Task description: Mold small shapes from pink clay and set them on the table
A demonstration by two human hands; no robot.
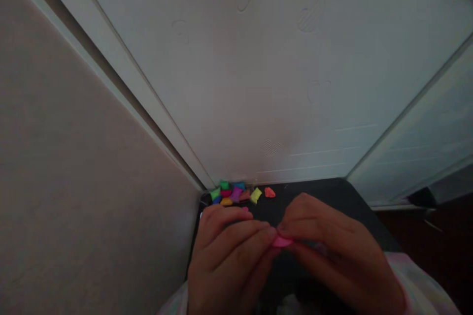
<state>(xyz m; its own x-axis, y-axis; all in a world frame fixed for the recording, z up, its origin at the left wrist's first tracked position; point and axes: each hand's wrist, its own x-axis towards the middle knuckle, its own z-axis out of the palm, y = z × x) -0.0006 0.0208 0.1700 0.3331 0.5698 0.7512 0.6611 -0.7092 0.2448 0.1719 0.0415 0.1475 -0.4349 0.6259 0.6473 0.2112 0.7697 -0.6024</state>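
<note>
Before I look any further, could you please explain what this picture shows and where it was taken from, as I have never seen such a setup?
There is no machine here: a person is working with two bare hands. The single picture comes from a camera worn on the head, looking forward and down.

The left hand and the right hand meet over a dark surface, pinching a small bright pink piece between them. I cannot tell what it is made of.

Beyond the left hand lies a cluster of colourful packets. At its right end is a yellow packet, and just apart from that, an orange piece. Behind it all stands a pale panel with heart designs.
</note>
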